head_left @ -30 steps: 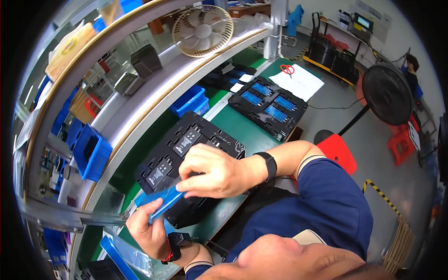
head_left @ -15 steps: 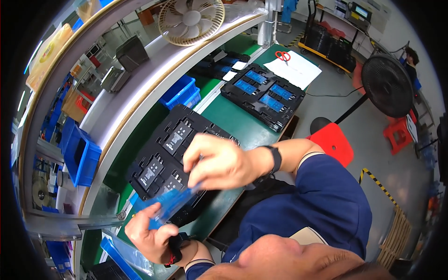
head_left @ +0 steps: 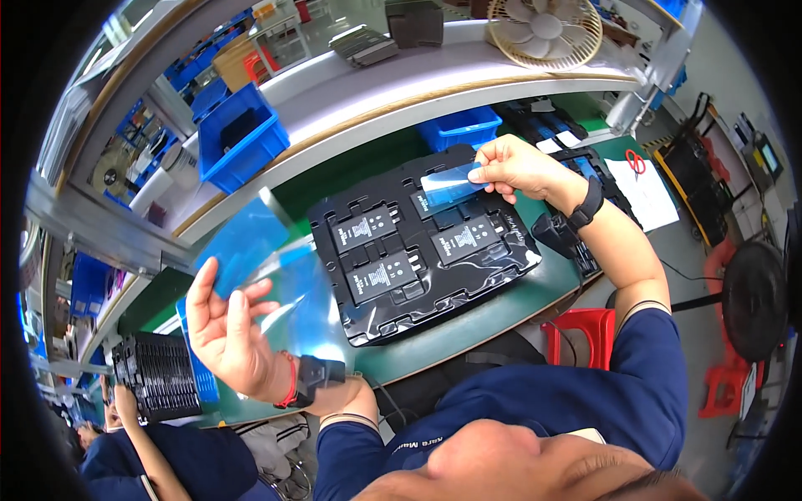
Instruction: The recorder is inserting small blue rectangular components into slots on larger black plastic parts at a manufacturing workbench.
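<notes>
My right hand (head_left: pixel 511 167) pinches a small blue film piece (head_left: pixel 451 187) over the back of a black moulded tray (head_left: pixel 380 321). Several flat black batteries with white print, such as one battery (head_left: pixel 383 277), lie in the tray's pockets; the film partly covers the one under it. Left of the tray, my left hand (head_left: pixel 234 330) is raised with its fingers spread. Close to those fingers are a larger clear blue sheet (head_left: pixel 242 238) and a blurred transparent film (head_left: pixel 305 305). Whether that film touches the hand cannot be made out.
Behind the tray a blue bin (head_left: pixel 462 128) stands below a shelf holding a fan (head_left: pixel 547 29) and another blue bin (head_left: pixel 242 142). Red scissors (head_left: pixel 636 162) lie on white paper at the right. A co-worker's arm (head_left: pixel 150 447) is by stacked black trays (head_left: pixel 159 380) at the lower left.
The view has swung left. My hands, earlier close together at a blue film, are now far apart. The right holds a small film over a battery; the left has spread its fingers.
</notes>
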The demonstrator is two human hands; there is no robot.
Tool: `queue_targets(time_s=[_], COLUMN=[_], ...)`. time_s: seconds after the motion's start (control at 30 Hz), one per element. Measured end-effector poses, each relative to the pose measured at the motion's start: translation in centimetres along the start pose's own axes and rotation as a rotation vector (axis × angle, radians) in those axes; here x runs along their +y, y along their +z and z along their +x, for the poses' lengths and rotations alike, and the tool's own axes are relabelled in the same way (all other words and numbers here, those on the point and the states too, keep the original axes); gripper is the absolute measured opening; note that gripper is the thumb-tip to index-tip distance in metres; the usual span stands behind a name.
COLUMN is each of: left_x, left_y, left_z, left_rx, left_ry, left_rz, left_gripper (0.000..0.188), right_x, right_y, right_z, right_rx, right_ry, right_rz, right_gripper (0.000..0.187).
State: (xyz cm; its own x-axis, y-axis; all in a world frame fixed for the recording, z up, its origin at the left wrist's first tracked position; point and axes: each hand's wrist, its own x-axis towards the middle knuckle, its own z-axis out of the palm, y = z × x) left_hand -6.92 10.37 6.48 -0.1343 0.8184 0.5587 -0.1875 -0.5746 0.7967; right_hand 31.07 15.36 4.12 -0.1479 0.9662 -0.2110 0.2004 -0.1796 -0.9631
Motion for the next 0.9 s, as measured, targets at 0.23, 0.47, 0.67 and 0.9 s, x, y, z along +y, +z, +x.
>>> queue_targets(time_s=[0.23, 0.47, 0.67, 0.9], left_x=[-0.3, -0.3, -0.4, -0.3], left_y=[0.5, 0.5, 0.6, 0.8], left_z=[0.2, 0.2, 0.1, 0.2], left_rx=[-0.041, -0.075, -0.111, -0.131], left_ry=[-0.031, -0.04, -0.056, -0.052], left_rz=[0.037, 0.049, 0.037, 0.039], left_gripper=[0.04, 0.041, 0.041, 0.041], right_x=[-0.3, -0.6, -0.5, -0.3], right_y=[0.9, 0.7, 0.7, 0.7], right_z=[2.2, 2.7, 2.9, 3.1], right_rx=[-0.048, -0.072, -0.064, -0.073], right_ry=[0.108, 0.169, 0.189, 0.179], right_rz=[-0.078, -0.066, -0.065, -0.063], right_gripper=[0.015, 0.015, 0.017, 0.017])
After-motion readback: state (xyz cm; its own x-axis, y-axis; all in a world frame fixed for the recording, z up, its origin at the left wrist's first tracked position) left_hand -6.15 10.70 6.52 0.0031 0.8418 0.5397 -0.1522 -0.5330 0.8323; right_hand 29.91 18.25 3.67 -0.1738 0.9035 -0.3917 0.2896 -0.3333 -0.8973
